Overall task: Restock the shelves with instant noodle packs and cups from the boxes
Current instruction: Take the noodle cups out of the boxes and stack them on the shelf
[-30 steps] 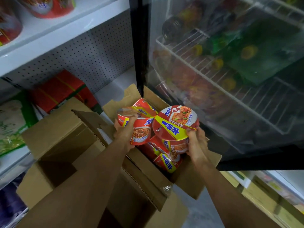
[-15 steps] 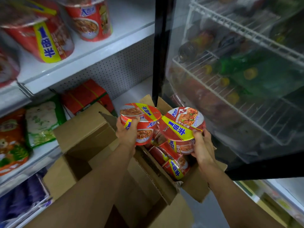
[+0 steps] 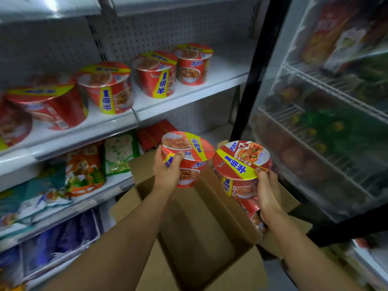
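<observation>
Above cardboard box (image 3: 201, 223), hands grip round, glossy cups.

Left hand (image 3: 168, 173) holds one red paper-lidded noodle cup (image 3: 186, 158) above the open brown cardboard box (image 3: 189, 227); right hand (image 3: 267, 192) holds a second red noodle cup (image 3: 241, 164) just right of it, over more cups in the box. Behind, up left, a row of red noodle cups (image 3: 155, 74) stands on the white metal shelf (image 3: 189, 95). Flat snack packets (image 3: 84, 169) lie on the shelf below. Glass-door fridge (image 3: 325, 122) at right.
</observation>
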Tool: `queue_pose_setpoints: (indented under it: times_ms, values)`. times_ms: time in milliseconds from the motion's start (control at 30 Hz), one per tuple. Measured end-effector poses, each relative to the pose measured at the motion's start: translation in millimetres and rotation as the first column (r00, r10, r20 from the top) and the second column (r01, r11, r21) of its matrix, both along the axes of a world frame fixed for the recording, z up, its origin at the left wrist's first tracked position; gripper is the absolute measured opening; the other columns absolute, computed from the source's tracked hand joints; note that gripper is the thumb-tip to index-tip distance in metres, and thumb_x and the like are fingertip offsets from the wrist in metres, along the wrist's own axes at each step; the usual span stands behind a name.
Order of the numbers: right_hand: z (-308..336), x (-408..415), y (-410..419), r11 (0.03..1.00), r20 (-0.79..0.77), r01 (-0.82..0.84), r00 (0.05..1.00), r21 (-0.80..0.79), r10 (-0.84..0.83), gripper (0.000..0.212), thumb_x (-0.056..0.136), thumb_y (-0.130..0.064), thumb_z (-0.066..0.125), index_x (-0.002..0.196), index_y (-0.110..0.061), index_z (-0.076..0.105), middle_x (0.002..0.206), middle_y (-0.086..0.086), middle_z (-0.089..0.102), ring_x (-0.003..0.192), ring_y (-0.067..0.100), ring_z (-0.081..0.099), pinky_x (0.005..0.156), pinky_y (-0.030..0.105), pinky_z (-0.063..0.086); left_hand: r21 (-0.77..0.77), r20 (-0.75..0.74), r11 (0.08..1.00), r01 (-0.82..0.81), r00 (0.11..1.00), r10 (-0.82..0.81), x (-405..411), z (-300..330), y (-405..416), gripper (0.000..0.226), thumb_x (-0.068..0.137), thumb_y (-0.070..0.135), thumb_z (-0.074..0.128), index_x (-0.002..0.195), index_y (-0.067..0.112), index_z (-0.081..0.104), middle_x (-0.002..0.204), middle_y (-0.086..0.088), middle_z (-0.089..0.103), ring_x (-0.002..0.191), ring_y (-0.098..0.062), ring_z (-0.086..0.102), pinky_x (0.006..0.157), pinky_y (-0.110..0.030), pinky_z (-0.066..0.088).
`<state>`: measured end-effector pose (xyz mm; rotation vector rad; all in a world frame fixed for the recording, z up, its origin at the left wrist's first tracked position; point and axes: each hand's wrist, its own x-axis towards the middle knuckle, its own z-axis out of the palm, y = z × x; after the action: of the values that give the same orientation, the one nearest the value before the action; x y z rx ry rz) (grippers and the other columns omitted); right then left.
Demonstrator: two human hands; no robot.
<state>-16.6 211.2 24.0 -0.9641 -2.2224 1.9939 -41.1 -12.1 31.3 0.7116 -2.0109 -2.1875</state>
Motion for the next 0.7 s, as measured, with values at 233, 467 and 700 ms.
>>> queue_pose_setpoints:
  times_ms: [233, 467, 700]
  values:
    - [36, 40, -64, 0.996, -0.062, -0.076, 0.995, -0.037, 0.073, 0.054, 0.093, -0.045, 0.05, 0.143, -0.029, 0.035, 0.125, 0.004, 0.059, 0.101, 0.026, 0.061, 0.095, 0.055, 0.047, 0.049, -0.033, 0.994, -0.098, 0.994, 0.1, 67, 43, -61, 0.066, 0.086, 0.04, 0.065, 0.143, 0.036, 0.032, 0.131, -0.002, 0.055, 0.105, -0.021, 0.062, 0.089, -0.05, 0.053]
    - [70, 79, -125, 0.987, -0.143, -0.154, 0.979, -0.055, 0.145, 0.057, 0.09, -0.049, 0.051, 0.142, -0.034, 0.034, 0.123, -0.002, 0.06, 0.103, 0.026, 0.063, 0.086, 0.044, 0.052, 0.12, -0.081, 0.978, -0.17, 0.98, 0.18, 131, 80, -120, 0.059, 0.092, 0.036, 0.058, 0.143, 0.037, 0.028, 0.122, -0.002, 0.056, 0.095, -0.019, 0.061, 0.087, -0.048, 0.053]
    - [97, 108, -187, 0.951, -0.135, -0.297, 0.949, -0.086, 0.284, 0.063, 0.074, -0.066, 0.05, 0.128, -0.035, 0.045, 0.118, 0.0, 0.064, 0.1, 0.026, 0.064, 0.069, 0.043, 0.054, 0.148, -0.093, 0.948, -0.283, 0.95, 0.298, 191, 110, -187, 0.06, 0.092, 0.039, 0.057, 0.145, 0.035, 0.027, 0.126, -0.005, 0.056, 0.102, -0.026, 0.061, 0.087, -0.051, 0.053]
